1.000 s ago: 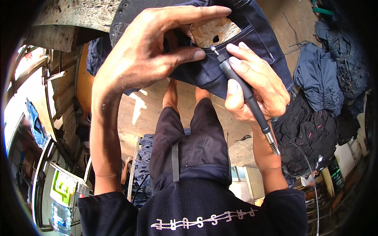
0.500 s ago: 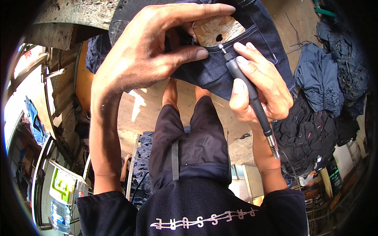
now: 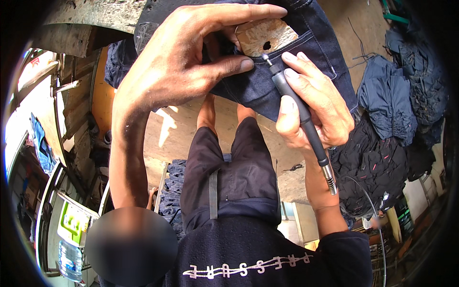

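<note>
Right hand [image 3: 313, 107] grips the tool [image 3: 299, 112], tip aimed at eleven o'clock, touching the jeans [image 3: 277, 91] just beside the left hand [image 3: 181, 67], whose fingers pinch the denim.

bare forearms, dark navy short-sleeved tee [image 3: 267, 248] with pale lettering, dark shorts [image 3: 234, 177].

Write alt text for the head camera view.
A person's right hand holds a pen-like rotary tool with its tip at dark denim jeans, which the left hand pinches over a wooden board. Piles of dark garments lie at right.
</note>
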Demonstrator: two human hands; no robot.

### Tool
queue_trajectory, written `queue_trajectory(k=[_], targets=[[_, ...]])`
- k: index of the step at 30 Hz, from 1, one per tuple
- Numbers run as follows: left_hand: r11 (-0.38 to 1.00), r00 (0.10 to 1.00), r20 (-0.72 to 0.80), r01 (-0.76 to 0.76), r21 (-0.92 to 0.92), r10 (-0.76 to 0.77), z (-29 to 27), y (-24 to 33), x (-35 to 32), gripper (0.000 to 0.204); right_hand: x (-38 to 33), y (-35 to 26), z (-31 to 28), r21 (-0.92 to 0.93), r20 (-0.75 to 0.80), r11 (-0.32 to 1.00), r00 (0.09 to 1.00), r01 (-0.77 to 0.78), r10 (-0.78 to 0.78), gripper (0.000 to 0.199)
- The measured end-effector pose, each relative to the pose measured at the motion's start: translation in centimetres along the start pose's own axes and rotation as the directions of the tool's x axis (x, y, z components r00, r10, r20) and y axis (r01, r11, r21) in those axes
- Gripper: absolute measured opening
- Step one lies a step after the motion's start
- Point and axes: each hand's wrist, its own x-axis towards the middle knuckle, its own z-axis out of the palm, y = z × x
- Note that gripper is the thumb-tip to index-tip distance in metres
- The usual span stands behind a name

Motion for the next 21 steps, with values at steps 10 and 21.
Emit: queue_trajectory(k=[10,21], targets=[[0.999,1.0,-0.004,-0.011,0.037,0.011,0.2,1.3,0.1,0.068,-0.5,0.5,-0.1,0.018,-0.004,0.999,1.0,0.03,-0.03,0.034],[0.976,0.929,-0.312,0.164,-0.143,-0.202,4.7,1.7,-0.4,0.065,0.1,2.6,-3.0,0.022,0.006,0.998,0.999,0.052,-0.052,0.031]])
